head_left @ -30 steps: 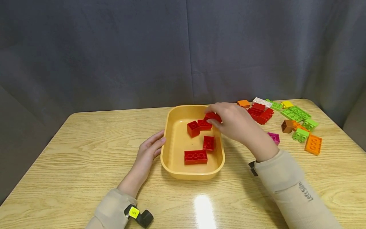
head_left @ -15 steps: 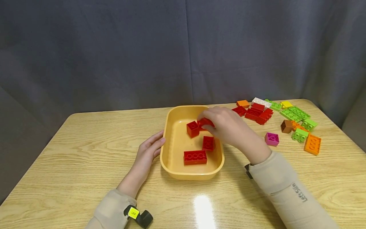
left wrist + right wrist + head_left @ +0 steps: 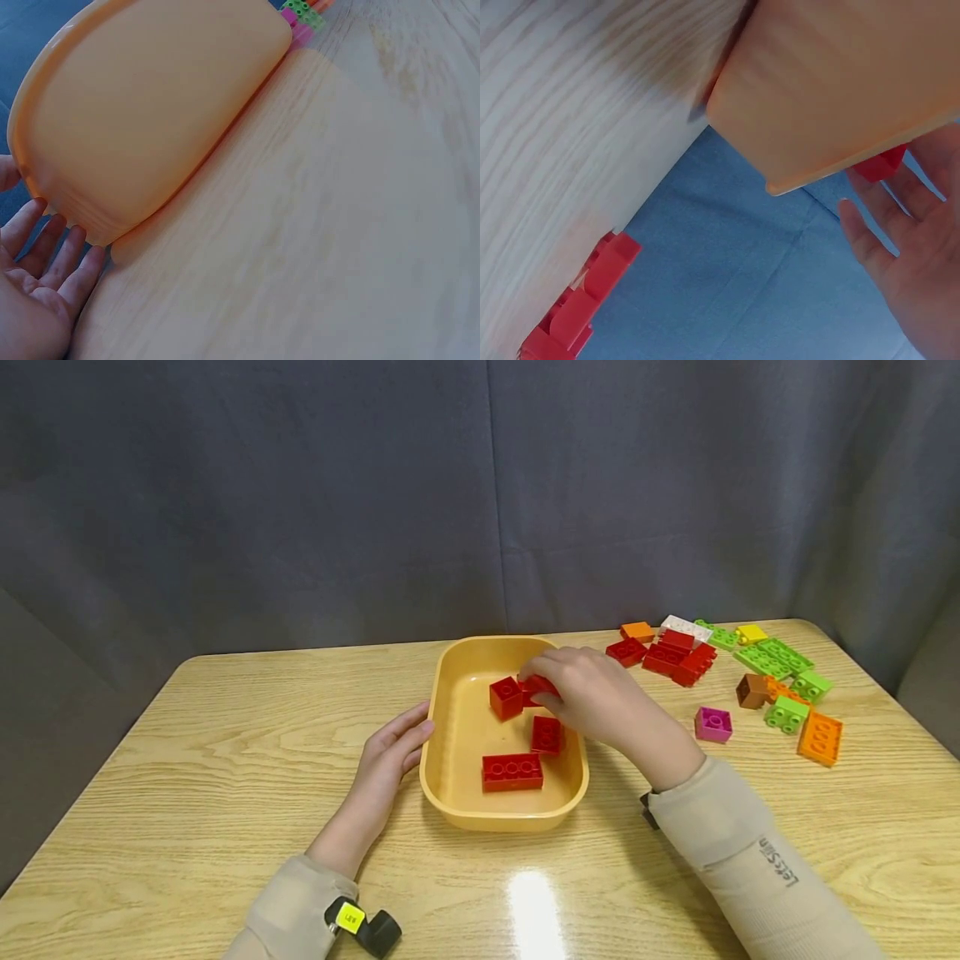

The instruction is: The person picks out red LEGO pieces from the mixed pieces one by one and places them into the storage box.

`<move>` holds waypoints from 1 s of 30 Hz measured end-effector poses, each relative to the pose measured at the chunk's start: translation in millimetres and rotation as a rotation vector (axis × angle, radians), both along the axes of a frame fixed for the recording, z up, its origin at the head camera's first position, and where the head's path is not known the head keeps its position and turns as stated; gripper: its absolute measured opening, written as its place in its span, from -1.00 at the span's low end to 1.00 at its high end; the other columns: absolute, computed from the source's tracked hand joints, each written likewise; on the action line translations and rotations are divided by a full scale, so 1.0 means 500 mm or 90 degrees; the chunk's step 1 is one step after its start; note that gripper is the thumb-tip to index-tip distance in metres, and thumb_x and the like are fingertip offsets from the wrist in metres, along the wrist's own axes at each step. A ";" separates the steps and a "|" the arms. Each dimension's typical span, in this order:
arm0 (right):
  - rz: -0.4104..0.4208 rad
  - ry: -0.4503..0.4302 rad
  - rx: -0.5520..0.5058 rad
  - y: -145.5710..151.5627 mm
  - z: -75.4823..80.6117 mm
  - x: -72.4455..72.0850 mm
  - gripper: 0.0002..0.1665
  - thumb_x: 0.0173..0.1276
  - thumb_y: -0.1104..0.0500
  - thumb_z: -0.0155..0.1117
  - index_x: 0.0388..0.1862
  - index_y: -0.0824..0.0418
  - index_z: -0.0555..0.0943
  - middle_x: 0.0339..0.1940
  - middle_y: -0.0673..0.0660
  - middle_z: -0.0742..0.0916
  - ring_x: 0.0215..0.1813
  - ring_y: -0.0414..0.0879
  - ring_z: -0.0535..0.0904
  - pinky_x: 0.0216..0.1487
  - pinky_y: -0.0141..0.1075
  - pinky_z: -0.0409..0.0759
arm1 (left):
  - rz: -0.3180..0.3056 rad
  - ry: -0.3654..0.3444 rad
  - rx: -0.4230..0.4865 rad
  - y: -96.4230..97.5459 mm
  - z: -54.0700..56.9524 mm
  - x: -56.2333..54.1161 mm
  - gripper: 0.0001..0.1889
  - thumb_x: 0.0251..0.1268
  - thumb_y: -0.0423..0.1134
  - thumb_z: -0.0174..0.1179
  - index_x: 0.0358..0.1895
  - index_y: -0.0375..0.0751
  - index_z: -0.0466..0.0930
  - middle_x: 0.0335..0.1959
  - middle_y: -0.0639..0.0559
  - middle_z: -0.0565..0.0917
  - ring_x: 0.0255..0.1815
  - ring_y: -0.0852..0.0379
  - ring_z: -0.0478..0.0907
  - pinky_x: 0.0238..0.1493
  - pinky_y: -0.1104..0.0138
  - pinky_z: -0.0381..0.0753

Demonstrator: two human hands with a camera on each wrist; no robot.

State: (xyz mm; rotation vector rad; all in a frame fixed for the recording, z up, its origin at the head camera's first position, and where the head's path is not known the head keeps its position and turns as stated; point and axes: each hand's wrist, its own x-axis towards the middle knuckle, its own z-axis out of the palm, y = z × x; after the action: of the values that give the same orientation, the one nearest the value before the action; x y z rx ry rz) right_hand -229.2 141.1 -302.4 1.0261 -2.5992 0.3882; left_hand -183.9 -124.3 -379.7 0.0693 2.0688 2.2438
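Note:
A yellow plastic bin (image 3: 459, 808) stands on the table with several red toy bricks inside. My left hand (image 3: 386, 752) rests against the bin's left wall, its fingers fairly straight; in the left wrist view the fingertips (image 3: 73, 234) touch the wall. Over the bin's far right corner, my right hand (image 3: 592, 693) pinches a red brick (image 3: 540, 683) down among the others. Beside that brick sits a small red brick (image 3: 506, 698). Nearer lie another red brick (image 3: 547, 735) and a longer red brick (image 3: 512, 773). My right fingers partly hide the held brick.
At right on the table lie loose red bricks (image 3: 664, 658), a white brick (image 3: 686, 628), green bricks (image 3: 787, 715), a brown brick (image 3: 752, 691), a magenta brick (image 3: 713, 725) and an orange brick (image 3: 821, 739). A dark curtain (image 3: 337, 510) hangs behind the table.
My right hand has moved slightly left and down, bringing the held red brick lower among the bricks in the bin. The left hand has stayed at the bin's wall.

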 end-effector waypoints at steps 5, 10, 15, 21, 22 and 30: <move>-0.014 -0.015 0.008 0.001 -0.005 -0.001 -0.73 0.18 0.32 0.49 -0.12 0.21 0.71 -0.23 0.07 0.75 -0.28 0.01 0.63 -0.21 -0.15 0.66 | -0.001 -0.001 0.001 0.001 0.000 0.000 -0.49 0.47 -0.13 0.13 0.42 -0.18 0.38 0.35 -0.03 0.46 0.26 0.06 0.50 0.19 0.33 0.55; -0.026 -0.035 0.017 0.001 -0.005 0.000 -0.74 0.18 0.30 0.50 -0.12 0.19 0.72 -0.21 0.06 0.76 -0.24 0.02 0.64 -0.13 -0.14 0.67 | 0.001 -0.001 -0.001 0.002 -0.001 0.000 -0.49 0.47 -0.13 0.13 0.41 -0.17 0.39 0.35 -0.03 0.46 0.24 0.07 0.51 0.19 0.33 0.55; -0.034 -0.051 0.023 -0.001 -0.005 0.000 -0.72 0.17 0.28 0.52 -0.12 0.18 0.72 -0.19 0.07 0.76 -0.21 0.03 0.65 -0.07 -0.13 0.66 | 0.003 -0.002 -0.001 0.002 -0.001 -0.001 -0.49 0.46 -0.12 0.14 0.40 -0.16 0.40 0.34 -0.03 0.47 0.24 0.07 0.51 0.19 0.33 0.55; -0.038 -0.055 0.027 -0.003 -0.006 -0.001 -0.72 0.18 0.28 0.51 -0.11 0.18 0.72 -0.18 0.07 0.76 -0.20 0.04 0.65 -0.07 -0.12 0.66 | 0.003 0.001 -0.002 0.002 0.001 0.000 -0.49 0.46 -0.13 0.13 0.41 -0.18 0.40 0.35 -0.03 0.47 0.25 0.07 0.51 0.19 0.33 0.55; -0.038 -0.055 0.027 -0.003 -0.006 -0.001 -0.73 0.17 0.28 0.51 -0.12 0.18 0.72 -0.18 0.08 0.76 -0.20 0.04 0.65 -0.07 -0.12 0.66 | 0.003 0.002 -0.002 0.002 0.001 0.000 -0.49 0.47 -0.13 0.13 0.41 -0.18 0.40 0.35 -0.03 0.47 0.25 0.06 0.51 0.19 0.33 0.55; -0.039 -0.049 0.028 -0.003 -0.008 -0.003 -0.75 0.19 0.31 0.48 -0.13 0.21 0.72 -0.20 0.09 0.75 -0.22 0.04 0.64 -0.07 -0.11 0.66 | 0.001 0.001 -0.003 0.003 0.002 0.000 -0.49 0.47 -0.14 0.12 0.41 -0.19 0.39 0.35 -0.04 0.46 0.24 0.07 0.51 0.19 0.33 0.55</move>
State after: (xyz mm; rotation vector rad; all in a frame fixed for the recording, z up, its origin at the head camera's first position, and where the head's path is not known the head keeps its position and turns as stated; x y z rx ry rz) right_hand -230.7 139.8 -306.2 0.9619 -2.7124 0.3635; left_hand -184.0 -122.8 -378.6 0.0688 2.0756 2.2409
